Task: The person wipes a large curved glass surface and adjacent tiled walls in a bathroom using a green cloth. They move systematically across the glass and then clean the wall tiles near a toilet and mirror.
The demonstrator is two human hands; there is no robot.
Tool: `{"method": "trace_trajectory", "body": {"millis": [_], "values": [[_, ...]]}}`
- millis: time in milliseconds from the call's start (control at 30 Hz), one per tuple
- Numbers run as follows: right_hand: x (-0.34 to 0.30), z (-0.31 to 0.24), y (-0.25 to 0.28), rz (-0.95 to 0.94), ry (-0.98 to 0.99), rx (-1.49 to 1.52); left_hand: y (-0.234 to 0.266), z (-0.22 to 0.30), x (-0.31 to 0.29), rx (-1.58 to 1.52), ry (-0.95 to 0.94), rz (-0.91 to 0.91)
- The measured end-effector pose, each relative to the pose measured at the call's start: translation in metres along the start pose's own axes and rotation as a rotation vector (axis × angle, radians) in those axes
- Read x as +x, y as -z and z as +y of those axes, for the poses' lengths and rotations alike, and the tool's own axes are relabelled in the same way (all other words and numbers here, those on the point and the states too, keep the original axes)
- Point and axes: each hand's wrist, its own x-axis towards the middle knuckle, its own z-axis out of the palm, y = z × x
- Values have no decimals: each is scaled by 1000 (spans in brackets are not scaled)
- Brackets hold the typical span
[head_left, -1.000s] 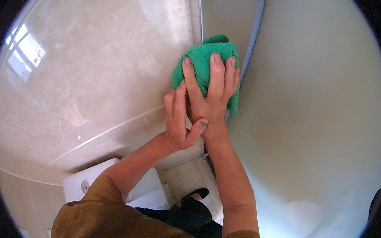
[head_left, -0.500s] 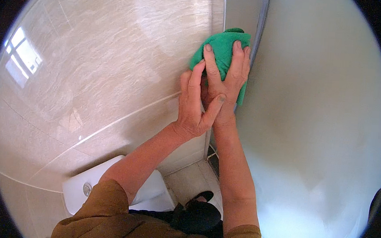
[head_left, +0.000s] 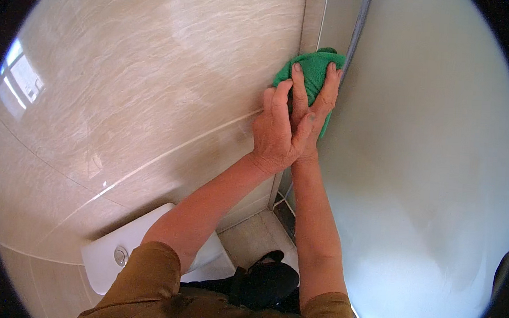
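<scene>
A green cloth [head_left: 313, 69], bunched and folded, lies against the narrow frame strip between the tiled wall and the frosted panel. My right hand [head_left: 319, 107] presses it from above, two fingers spread over it and others at its right edge. Close against it on the left, my left hand [head_left: 275, 128] has its fingers bent at the cloth's left edge. The left thumb lies across the back of my right hand. What sits under the left palm is hidden. A corner of the cloth hangs down beside the right wrist.
Glossy beige tiles [head_left: 172, 78] cover the left wall and reflect a window. A large frosted panel [head_left: 428, 169] stands on the right, with a metal edge strip [head_left: 358, 28]. Below me are a white toilet cistern [head_left: 102, 260] with a round flush button and the tiled floor [head_left: 250, 229].
Both hands and the cloth have moved slightly down the strip relative to the wall and panel. My view has also shifted a little. The hands keep their hold.
</scene>
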Motion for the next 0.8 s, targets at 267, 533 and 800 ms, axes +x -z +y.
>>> {"method": "trace_trajectory", "body": {"millis": [267, 533, 800], "values": [[-25, 5, 1, -30, -107, 66, -9, 0, 0, 22, 57, -56], [-35, 4, 6, -170, -169, 187, -12, -7, -1, 34, 76, -64], [-23, 30, 2, -149, -41, 17, -19, 3, 17, -14, 163, -77]]}}
